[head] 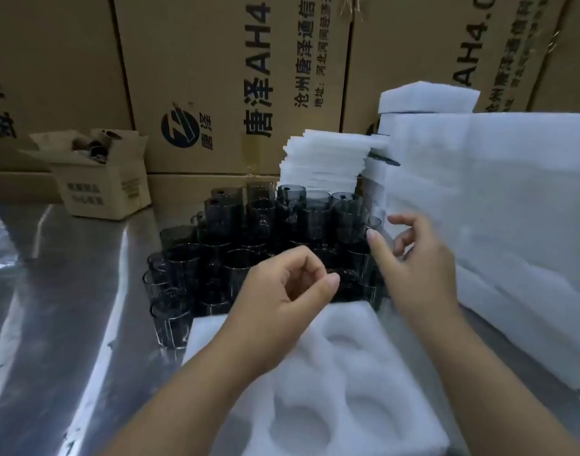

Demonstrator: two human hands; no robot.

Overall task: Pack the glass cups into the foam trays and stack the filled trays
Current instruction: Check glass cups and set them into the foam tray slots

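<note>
Backdrop: cartons (216, 77) behind your steel table (68, 307).
Tray: foam tray (331, 390) nearest you, pockets empty for loading.
Hands: left hand (282, 284) loosely curled, right hand (420, 264) spread, both empty at the glass cups (222, 232).

Your left hand (282, 284), fingers loosely curled and holding nothing, hovers over the foam tray's (364, 373) far edge. Your right hand (417, 268), fingers spread, is between the glass cups (249, 238) and the foam stack (496, 209).
</note>
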